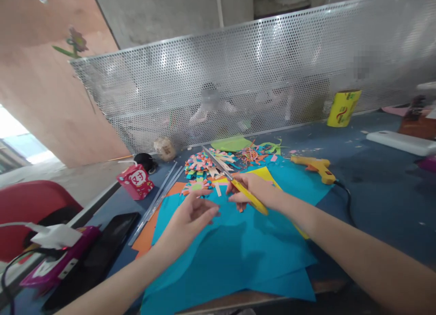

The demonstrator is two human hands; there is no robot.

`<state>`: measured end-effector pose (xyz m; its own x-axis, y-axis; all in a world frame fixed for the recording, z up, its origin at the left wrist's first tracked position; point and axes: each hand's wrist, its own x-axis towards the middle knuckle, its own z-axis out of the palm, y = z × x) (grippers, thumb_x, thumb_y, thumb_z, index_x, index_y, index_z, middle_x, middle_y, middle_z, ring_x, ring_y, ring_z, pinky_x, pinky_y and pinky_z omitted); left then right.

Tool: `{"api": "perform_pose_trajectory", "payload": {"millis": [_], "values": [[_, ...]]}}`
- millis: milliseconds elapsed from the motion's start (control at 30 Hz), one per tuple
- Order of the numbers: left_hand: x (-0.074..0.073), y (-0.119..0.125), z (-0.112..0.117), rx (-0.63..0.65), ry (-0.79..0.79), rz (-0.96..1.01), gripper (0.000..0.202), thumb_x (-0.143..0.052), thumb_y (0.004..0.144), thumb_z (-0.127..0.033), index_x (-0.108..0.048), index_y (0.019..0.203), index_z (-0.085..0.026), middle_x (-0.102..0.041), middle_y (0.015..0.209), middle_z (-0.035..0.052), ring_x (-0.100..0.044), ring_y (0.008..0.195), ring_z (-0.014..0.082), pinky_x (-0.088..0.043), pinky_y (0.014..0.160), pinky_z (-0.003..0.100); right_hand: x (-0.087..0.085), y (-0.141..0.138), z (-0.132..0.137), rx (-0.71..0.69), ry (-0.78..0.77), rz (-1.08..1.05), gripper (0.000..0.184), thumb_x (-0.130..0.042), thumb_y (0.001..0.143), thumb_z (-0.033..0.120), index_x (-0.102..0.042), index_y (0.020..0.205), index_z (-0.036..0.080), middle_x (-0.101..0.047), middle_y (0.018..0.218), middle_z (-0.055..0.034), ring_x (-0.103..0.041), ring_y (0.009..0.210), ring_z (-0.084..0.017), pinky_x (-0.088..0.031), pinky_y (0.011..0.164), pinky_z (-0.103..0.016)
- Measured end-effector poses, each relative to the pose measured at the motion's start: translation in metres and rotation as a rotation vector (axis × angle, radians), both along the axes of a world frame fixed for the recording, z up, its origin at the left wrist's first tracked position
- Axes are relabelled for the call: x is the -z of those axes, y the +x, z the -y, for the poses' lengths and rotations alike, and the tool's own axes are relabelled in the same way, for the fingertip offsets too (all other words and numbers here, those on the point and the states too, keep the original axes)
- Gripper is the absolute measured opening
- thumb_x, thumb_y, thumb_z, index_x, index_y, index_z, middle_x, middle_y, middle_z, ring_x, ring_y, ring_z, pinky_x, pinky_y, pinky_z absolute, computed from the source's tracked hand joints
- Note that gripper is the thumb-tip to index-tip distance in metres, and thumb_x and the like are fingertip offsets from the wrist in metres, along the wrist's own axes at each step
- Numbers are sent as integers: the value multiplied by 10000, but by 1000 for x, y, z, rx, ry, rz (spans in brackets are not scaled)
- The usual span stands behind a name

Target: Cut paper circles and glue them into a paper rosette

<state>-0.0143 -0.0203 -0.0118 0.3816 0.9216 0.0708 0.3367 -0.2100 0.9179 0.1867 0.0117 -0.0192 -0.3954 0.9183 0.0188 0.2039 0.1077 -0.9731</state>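
Observation:
My right hand (pixel 254 190) is closed round the yellow handles of a pair of scissors (pixel 235 181), whose blades point up and left over a pile of coloured paper pieces (pixel 200 165). Hovering over the large blue paper sheets (pixel 235 251), my left hand (pixel 192 215) has its fingers loosely apart, and nothing shows in them. Both hands are a short way apart above the blue sheet. A yellow sheet (pixel 264 173) and an orange sheet (pixel 148 235) stick out from under the blue ones.
A yellow glue gun (pixel 315 166) lies right of the paper, its black cord trailing. A red carton (pixel 136 182), glue sticks (pixel 160 199), a black phone (pixel 102 251) and a purple device (pixel 57 265) sit left. A perforated metal screen (pixel 255 69) backs the table; a yellow roll (pixel 343 108) stands by it.

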Motion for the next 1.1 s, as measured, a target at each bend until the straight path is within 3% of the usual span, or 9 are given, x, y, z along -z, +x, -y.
{"api": "perform_pose_trajectory", "payload": {"millis": [100,367,467,667,800,900,1100], "values": [[1,16,-10,-13,-134,229,419,-678,712,-374,-479,1007,-153,-643,706,12,-638,692,173,-511,625,299,-2,-4,8,-39,17,-29,215,-642,598,150,-496,755,169,-537,575,76,-516,447,-68,-432,438,-172],[20,9,-24,0,-177,349,419,-755,622,-238,-512,952,-147,-624,623,-45,-576,487,95,-488,512,233,2,-12,15,-11,-19,-32,200,-632,612,177,-495,757,165,-522,659,47,-499,515,-79,-419,482,-200],[23,8,-25,23,-236,383,420,-756,595,-166,-539,954,-150,-613,665,-45,-560,505,90,-472,435,205,6,-15,15,57,-10,-36,198,-625,594,176,-490,738,166,-515,677,43,-461,553,-70,-381,503,-187],[22,4,-22,33,-361,451,483,-736,590,-93,-552,1033,-146,-631,745,-8,-637,697,150,-488,451,186,4,-18,15,219,-12,14,208,-622,564,227,-491,718,177,-521,625,44,-462,500,-75,-359,464,-191],[22,6,-19,31,-369,489,371,-720,642,-143,-557,975,-127,-646,680,-10,-616,580,111,-505,491,202,6,-18,16,245,19,105,168,-599,584,267,-487,679,185,-457,500,70,-416,415,-69,-329,412,-195],[20,8,-17,14,-347,497,249,-683,686,-170,-560,897,-119,-640,619,-14,-589,503,92,-505,499,211,10,-18,17,225,19,86,186,-613,593,285,-500,701,184,-467,525,63,-419,426,-67,-339,398,-188],[15,7,-13,-27,-335,511,226,-674,639,-76,-552,822,-131,-594,630,-40,-599,533,95,-511,501,201,3,-26,20,287,-167,45,213,-641,493,271,-503,635,192,-511,545,50,-451,386,-74,-388,370,-209]]}}
